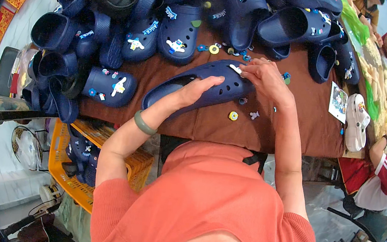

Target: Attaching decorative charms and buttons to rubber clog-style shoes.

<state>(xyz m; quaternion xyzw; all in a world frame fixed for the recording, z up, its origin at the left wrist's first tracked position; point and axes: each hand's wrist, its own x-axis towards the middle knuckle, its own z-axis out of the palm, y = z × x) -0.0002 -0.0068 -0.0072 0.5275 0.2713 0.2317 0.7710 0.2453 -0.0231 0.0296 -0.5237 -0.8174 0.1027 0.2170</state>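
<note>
The navy clog [194, 75] is held over the brown-covered table [193, 126], its toe aimed to the right and its heel to the left; whether it is lifted or resting can't be told. At the heel side of the clog, its near edge is clasped by the left hand [192, 93], thumb laid along the upper, the other fingers hidden. And at the toe, a white charm [235, 69] is pinched against the clog by the fingertips of the right hand [266, 79]; how deeply it is seated can't be seen. A green bangle [145, 122] is worn on the left wrist.

Just on the near side of the clog, a round yellow charm [233, 115] and a small grey charm [254, 115] are left loose; beyond it, more charms [214, 49] are scattered. Farther beyond, a decorated clog [178, 34] is set among a heap of others. Well to the clog's right, a picture card [338, 104] and a white clog [357, 122] are placed side by side. Below and left of the clog, a yellow crate [60, 153] is filled with more navy footwear [82, 155].
</note>
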